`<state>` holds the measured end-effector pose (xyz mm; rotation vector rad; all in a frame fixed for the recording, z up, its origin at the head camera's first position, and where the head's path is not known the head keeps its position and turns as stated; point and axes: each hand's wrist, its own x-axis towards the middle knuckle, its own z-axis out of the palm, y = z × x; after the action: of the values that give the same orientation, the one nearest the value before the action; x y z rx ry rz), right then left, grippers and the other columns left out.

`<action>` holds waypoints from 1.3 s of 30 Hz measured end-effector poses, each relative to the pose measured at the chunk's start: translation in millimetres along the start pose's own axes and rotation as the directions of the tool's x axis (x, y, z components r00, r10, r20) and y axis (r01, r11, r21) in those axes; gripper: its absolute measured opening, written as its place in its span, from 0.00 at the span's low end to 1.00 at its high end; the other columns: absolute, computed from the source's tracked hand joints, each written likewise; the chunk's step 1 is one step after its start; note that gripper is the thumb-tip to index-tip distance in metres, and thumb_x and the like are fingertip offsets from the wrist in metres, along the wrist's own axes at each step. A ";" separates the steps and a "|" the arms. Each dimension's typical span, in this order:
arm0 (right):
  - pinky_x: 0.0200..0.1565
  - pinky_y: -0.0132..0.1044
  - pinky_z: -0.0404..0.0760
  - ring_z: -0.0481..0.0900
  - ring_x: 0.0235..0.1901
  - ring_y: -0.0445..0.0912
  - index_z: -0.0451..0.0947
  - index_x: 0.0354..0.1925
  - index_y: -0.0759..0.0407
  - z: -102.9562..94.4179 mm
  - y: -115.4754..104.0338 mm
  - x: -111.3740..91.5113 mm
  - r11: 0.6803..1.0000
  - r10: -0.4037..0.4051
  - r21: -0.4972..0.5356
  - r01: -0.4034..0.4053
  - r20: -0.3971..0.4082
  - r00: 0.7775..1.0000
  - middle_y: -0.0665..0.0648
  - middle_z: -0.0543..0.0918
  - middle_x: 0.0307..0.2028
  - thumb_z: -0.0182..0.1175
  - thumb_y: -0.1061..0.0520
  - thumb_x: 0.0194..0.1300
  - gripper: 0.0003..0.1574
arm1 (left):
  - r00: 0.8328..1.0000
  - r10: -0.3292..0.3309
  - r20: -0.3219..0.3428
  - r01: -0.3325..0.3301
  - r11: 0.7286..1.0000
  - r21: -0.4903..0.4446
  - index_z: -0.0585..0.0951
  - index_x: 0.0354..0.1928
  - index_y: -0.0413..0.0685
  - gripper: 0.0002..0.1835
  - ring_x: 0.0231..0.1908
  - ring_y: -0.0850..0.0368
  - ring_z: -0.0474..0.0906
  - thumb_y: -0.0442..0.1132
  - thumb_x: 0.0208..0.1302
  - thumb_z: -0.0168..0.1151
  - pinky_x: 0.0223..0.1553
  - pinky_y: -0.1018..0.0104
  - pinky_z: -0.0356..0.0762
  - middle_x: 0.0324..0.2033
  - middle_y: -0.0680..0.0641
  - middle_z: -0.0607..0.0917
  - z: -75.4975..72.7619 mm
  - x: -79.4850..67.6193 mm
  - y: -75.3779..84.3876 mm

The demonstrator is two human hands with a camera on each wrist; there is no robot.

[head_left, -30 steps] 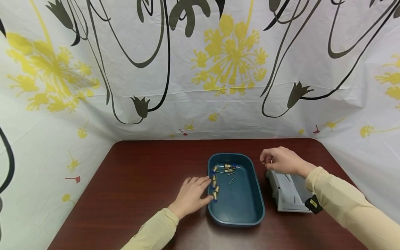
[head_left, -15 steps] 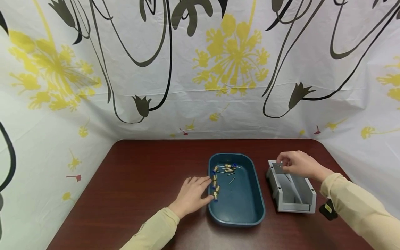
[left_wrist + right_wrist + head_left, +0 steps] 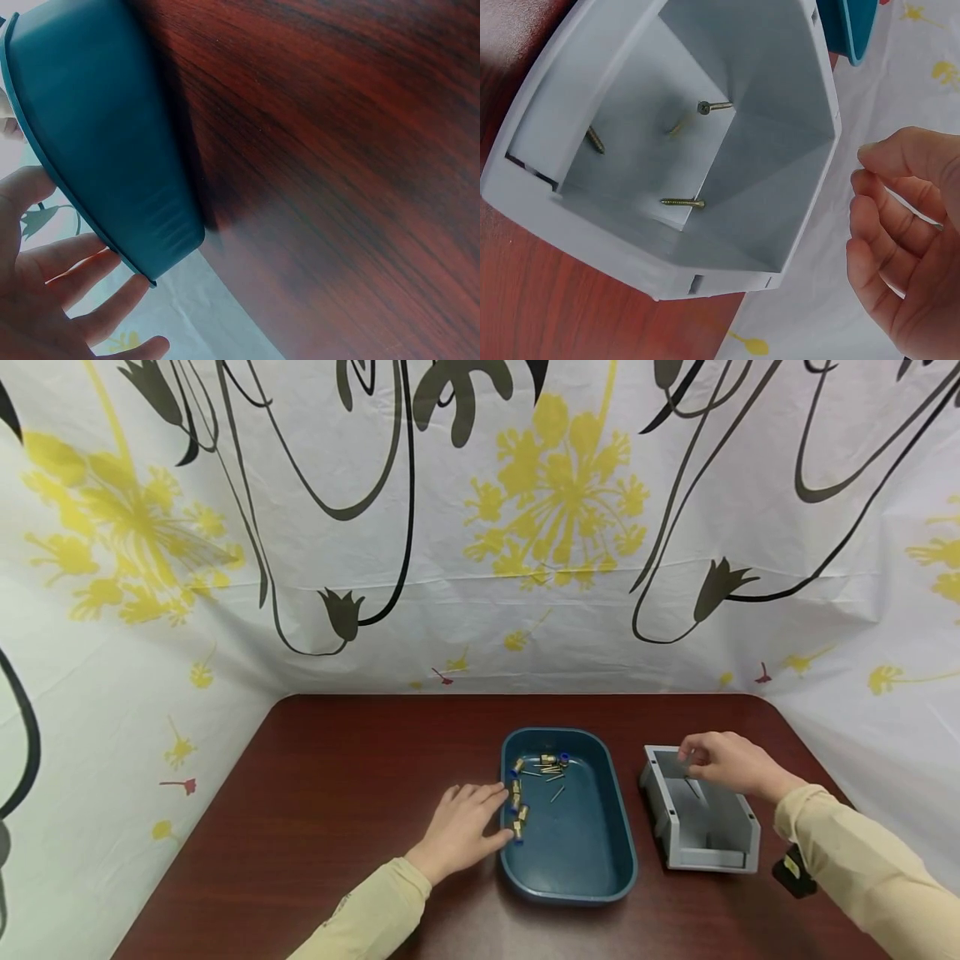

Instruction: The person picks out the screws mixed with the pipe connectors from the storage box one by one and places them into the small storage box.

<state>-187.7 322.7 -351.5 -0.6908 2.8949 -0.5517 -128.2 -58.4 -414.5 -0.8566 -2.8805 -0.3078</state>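
My left hand (image 3: 461, 828) lies with extended fingers at the left rim of a blue-green tray (image 3: 585, 856); in the left wrist view its fingertips touch the rim. Along the tray's left wall and far end are several brass fittings (image 3: 517, 832) with blue ends. Small screws (image 3: 557, 794) lie loose beside them. Over the far end of a grey bin (image 3: 712, 860) is my right hand (image 3: 735, 766). Its fingers are loosely bent, with thumb and index tip close together and nothing visible between them. Several screws (image 3: 680, 202) show inside the bin; one small screw (image 3: 676, 127) is blurred.
The grey bin stands right of the tray on a dark red-brown table (image 3: 360, 777). A patterned white cloth (image 3: 450, 543) hangs behind the table. A black device (image 3: 795, 870) is at the right wrist.
My right hand has moved right from beside the tray to over the grey bin. The screw it pinched earlier is no longer in its fingers. My left hand has stayed on the rim.
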 end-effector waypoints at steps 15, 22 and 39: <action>0.20 0.33 0.68 0.69 0.20 0.38 0.76 0.32 0.57 -0.6 -25.2 16.9 0.996 -0.091 0.014 0.092 -0.041 0.995 0.45 0.73 0.21 0.57 0.65 0.52 0.07 | 1.000 -0.007 0.004 0.007 1.000 0.003 0.72 0.57 0.48 0.29 0.51 0.53 0.67 0.56 0.55 0.56 0.51 0.49 0.60 0.55 0.50 0.71 -0.4 -0.3 0.8; 0.23 0.34 0.71 0.71 0.22 0.39 0.76 0.32 0.55 1.8 -44.4 38.9 0.989 -0.137 0.058 0.139 -0.032 0.990 0.45 0.74 0.22 0.59 0.64 0.53 0.06 | 1.000 -0.004 0.000 0.004 1.000 0.001 0.72 0.57 0.49 0.30 0.51 0.53 0.67 0.56 0.55 0.55 0.51 0.49 0.60 0.55 0.50 0.71 -0.4 -0.7 0.4; 0.27 0.35 0.71 0.71 0.22 0.40 0.76 0.34 0.57 32.7 -98.4 97.1 0.956 -0.264 0.170 0.238 0.149 0.953 0.48 0.76 0.24 0.56 0.67 0.54 0.08 | 1.000 -0.002 0.003 0.002 1.000 -0.012 0.72 0.57 0.49 0.30 0.51 0.53 0.67 0.56 0.55 0.56 0.51 0.49 0.60 0.55 0.50 0.71 1.0 0.0 -0.9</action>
<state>-227.0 186.3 -347.6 -1.0371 2.5922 -0.6943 -128.7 -58.9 -415.6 -0.8566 -2.8856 -0.3249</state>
